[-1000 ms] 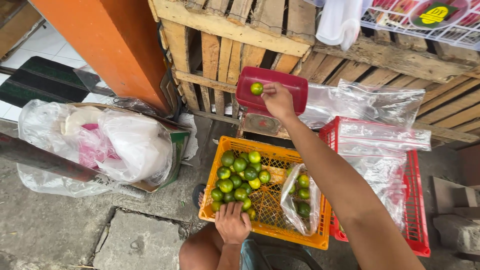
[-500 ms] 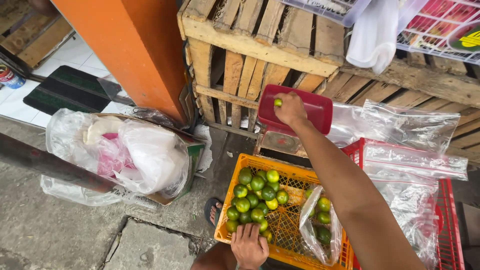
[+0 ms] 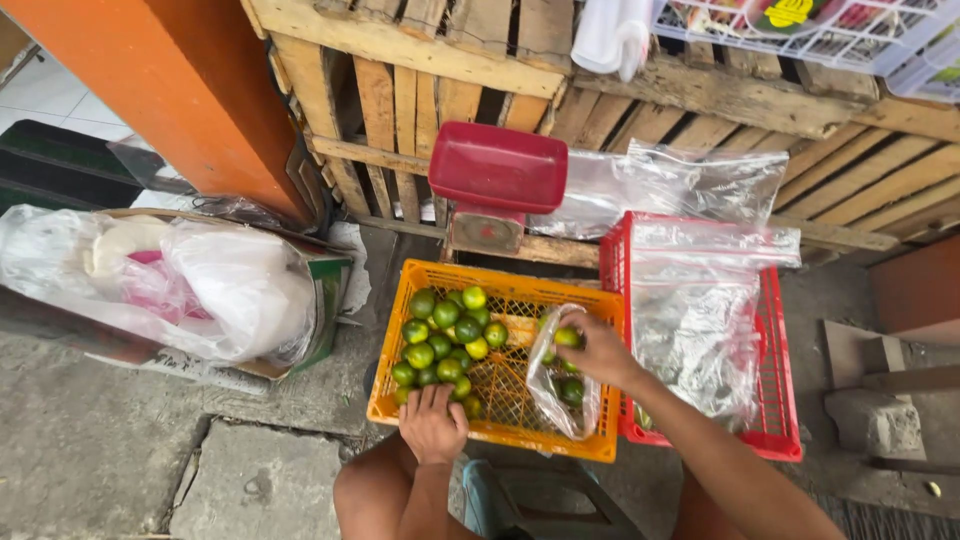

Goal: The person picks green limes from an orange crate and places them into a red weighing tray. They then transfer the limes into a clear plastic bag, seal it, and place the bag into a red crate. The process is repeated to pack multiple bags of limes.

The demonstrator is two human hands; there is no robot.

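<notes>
At the bottom centre of the frame, the left hand (image 3: 433,428) is laid on the near edge of the orange plastic mesh crate (image 3: 500,432), fingers curled loosely over green limes (image 3: 441,338) piled in its left half. Just right, a lime (image 3: 567,338) is pinched in the fingers of the right hand (image 3: 602,350) at the mouth of a clear plastic bag (image 3: 560,395). Farther up, a red scale tray (image 3: 498,166) is seen before wooden pallets (image 3: 400,70).

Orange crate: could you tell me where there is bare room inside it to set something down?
The orange crate shows bare mesh in its middle, between the lime pile and the clear bag held by the right hand. The left side is crowded with limes, where the left hand rests.
</notes>
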